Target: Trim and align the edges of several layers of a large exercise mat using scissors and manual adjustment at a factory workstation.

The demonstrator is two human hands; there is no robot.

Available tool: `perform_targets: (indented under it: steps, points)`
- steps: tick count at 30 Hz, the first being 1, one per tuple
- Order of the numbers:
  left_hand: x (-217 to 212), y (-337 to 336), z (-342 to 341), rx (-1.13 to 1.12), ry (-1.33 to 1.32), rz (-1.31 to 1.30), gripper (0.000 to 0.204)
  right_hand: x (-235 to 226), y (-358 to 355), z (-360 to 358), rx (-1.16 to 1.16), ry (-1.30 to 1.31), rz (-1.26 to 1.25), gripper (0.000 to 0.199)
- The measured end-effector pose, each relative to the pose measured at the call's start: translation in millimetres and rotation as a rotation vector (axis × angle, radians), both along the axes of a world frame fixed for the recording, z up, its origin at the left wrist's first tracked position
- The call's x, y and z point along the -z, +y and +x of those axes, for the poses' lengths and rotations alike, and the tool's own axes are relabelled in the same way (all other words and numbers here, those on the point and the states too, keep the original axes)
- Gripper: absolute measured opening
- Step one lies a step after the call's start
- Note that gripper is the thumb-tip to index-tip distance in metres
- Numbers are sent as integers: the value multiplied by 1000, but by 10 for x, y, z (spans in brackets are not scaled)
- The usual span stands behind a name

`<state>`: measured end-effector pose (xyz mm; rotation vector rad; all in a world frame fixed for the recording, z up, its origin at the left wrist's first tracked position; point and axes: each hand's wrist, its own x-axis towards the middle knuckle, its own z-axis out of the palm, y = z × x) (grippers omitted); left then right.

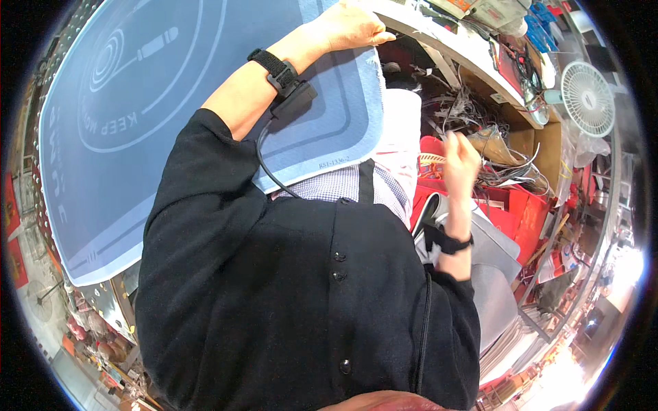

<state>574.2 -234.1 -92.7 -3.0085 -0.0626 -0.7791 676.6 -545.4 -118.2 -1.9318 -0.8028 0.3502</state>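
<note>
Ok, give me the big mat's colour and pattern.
The mat is blue, with paler printed lines and lettering, best seen in the head view.

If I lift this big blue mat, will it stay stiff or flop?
The blue mat would probably flop, since it looks thin. Being so broad, it may sag when lifted by one corner. Its fuzzy right edge suggests fabric, so it seems unlikely to break.

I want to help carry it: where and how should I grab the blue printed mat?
Probably pinch the blue printed mat by its rounded near-right corner, coming from the right: that thin edge lies exposed above the lap, away from the left hand.
</note>
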Motion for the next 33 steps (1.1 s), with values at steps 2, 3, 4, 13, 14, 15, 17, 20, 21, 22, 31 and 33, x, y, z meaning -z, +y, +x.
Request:
perform_targets:
  steps: [2,3,4,13,14,15,17,20,21,22,31,33]
  points:
    - [-71,-21,0,5,67,-38,32,198,-685,437,56,-303,-164,24]
    - [-102,-26,-25,-4,136,-76,28,223,-998,662,112,-448,-363,24]
    - [-105,-38,-3,8,136,-82,28,346,-1349,946,211,-759,-621,22]
    - [-130,-56,21,65,36,-141,37,93,536,-241,-245,-299,-37,40]
    - [-122,-55,2,55,38,-137,37,-17,771,-440,-287,-525,-16,35]
    - [-122,-74,18,49,17,-101,37,-18,926,-501,-292,-638,-133,31]
    - [-151,-95,21,39,-1,-65,38,75,1177,-498,-228,-788,-166,26]
    - [-149,-101,18,21,22,-59,38,156,1162,-405,-323,-925,-197,19]
    - [-131,-76,37,32,32,-95,38,249,1149,-319,-397,-967,-102,16]
    - [-101,-47,42,42,42,-133,38,224,1058,-269,-399,-966,-106,16]
    - [-99,-20,-5,65,-30,-120,37,54,911,-217,-266,-615,-19,36]
    - [-118,-53,-4,42,-12,-105,37,41,1113,-375,-275,-783,-90,26]
